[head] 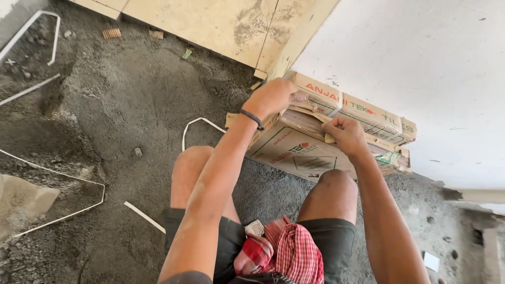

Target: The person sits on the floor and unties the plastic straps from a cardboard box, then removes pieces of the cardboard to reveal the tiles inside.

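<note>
A flat brown cardboard tile box (363,113) leans on edge against a white wall, with a second box (294,152) in front of it. My left hand (271,97), a dark band at its wrist, grips the upper left corner of the box. My right hand (344,134) pinches a torn cardboard flap along the box's front edge. Both my knees are bent just below the boxes.
Grey sandy mortar bed (115,105) covers the floor. Beige laid tiles (210,21) lie at the top. White plastic straps (58,173) are scattered on the left, with a piece of sack (21,202). A red checked cloth (294,250) rests in my lap.
</note>
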